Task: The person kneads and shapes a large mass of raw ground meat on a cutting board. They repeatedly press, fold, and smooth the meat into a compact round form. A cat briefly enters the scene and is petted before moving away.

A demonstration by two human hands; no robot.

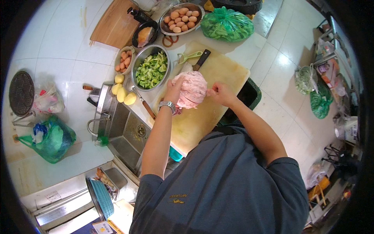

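Observation:
A large lump of pale pink raw meat (pixel 192 89) rests on the yellowed cutting board (pixel 216 63). My left hand (pixel 174 90) lies against its left side, gripping it. To the right of the lump, my right hand (pixel 220 93) pinches a small pink scrap between thumb and fingers. Beyond the meat lies a knife with a black handle (pixel 202 60), its blade partly hidden by the lump. Beside the knife is a light green peeler (pixel 190 56). Some darker red meat (pixel 178 111) shows under my left wrist.
Left of the board stand a steel bowl of chopped green vegetables (pixel 152 71), peeled potatoes (pixel 122 93) and a wooden-handled utensil (pixel 148 109). A steel sink (pixel 125 143) is nearer. Eggs in a bowl (pixel 181 32) and a green bag (pixel 227 25) stand behind; a dark bin (pixel 254 90) is at right.

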